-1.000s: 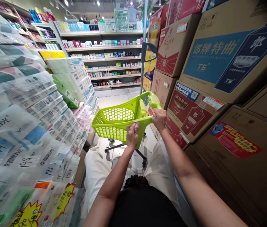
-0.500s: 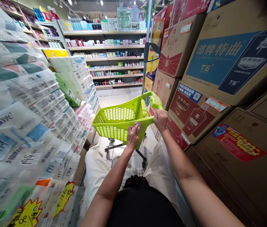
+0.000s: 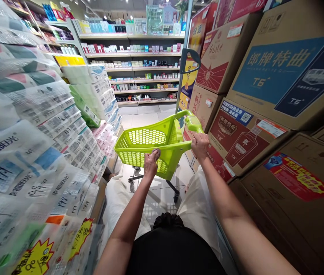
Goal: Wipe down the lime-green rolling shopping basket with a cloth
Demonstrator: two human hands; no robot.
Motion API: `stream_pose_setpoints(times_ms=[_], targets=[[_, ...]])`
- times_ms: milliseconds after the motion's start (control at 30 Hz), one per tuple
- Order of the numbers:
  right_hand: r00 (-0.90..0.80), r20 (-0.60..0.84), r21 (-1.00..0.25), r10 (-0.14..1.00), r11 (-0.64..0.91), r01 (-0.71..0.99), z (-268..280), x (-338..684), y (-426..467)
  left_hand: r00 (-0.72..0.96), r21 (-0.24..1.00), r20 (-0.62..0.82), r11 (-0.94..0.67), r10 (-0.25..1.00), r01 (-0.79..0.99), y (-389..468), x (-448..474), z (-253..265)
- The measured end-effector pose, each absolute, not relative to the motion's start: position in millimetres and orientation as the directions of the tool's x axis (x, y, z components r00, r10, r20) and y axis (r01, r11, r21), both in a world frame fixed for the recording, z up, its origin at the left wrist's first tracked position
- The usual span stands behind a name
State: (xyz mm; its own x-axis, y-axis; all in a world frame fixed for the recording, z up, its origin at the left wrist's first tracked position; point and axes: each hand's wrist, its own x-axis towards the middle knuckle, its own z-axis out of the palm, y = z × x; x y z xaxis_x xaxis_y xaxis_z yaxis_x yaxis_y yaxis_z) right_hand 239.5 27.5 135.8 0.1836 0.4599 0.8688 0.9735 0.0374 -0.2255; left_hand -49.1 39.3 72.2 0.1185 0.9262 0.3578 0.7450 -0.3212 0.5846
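Note:
A lime-green plastic shopping cart [image 3: 164,168] with a perforated basket stands in front of me on dark wheeled legs, its inside largely visible. My left hand [image 3: 150,165] is at the basket's near side wall, closed on a small crumpled greyish-pink cloth [image 3: 156,153] pressed against the upper part of that wall. My right hand [image 3: 200,146] is wrapped round the near end of the cart's handle [image 3: 194,123]. Part of the cloth is hidden by my left fingers.
Stacked packs of tissue paper [image 3: 61,126] rise close on my left. Cardboard cartons [image 3: 242,137] are piled on my right. A grey pole with a dark looped handle [image 3: 190,61] stands behind the cart. Product shelves [image 3: 133,55] cross the far end, beyond the tiled floor [image 3: 139,120].
My left hand has slid leftward along the basket wall with the cloth, away from the handle end. My right hand keeps hold of the handle. The view has shifted slightly.

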Motion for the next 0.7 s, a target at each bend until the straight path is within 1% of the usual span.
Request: stream_pose_setpoints(times_ms=[67,133,267,300,367,467,500,533,633,667,700], targets=[[0.183,0.877,-0.220,0.445,0.033,0.975,135,239,28,0.002,0.600,0.345,-0.222,0.939,0.769,47,-65,68],[0.193,0.885,-0.225,0.423,0.026,0.974,134,238,29,-0.027,0.611,0.341,-0.200,0.940,0.766,51,-74,65],[0.204,0.891,-0.233,0.406,0.021,0.972,133,236,29,0.152,0.596,0.355,-0.348,0.923,0.724,51,-71,63],[0.202,0.889,-0.231,0.412,0.021,0.973,133,236,28,0.164,0.589,0.355,-0.356,0.920,0.725,51,-71,63],[0.192,0.887,-0.222,0.420,0.025,0.975,133,236,28,0.108,0.584,0.341,-0.301,0.934,0.754,54,-77,62],[0.175,0.893,-0.209,0.414,0.036,0.977,134,234,27,-0.062,0.603,0.327,-0.158,0.943,0.782,62,-91,60],[0.177,0.894,-0.210,0.412,0.037,0.977,133,234,28,-0.091,0.612,0.323,-0.135,0.942,0.780,64,-96,59],[0.183,0.892,-0.217,0.414,0.036,0.976,133,233,28,-0.086,0.616,0.320,-0.138,0.943,0.776,65,-99,59],[0.205,0.869,-0.244,0.450,0.030,0.969,132,236,28,0.039,0.604,0.310,-0.229,0.950,0.764,69,-107,58],[0.204,0.859,-0.248,0.469,0.033,0.968,133,238,28,0.050,0.602,0.303,-0.232,0.952,0.764,70,-110,58],[0.196,0.849,-0.247,0.491,0.041,0.968,134,240,26,0.026,0.605,0.295,-0.208,0.955,0.769,72,-114,59]])
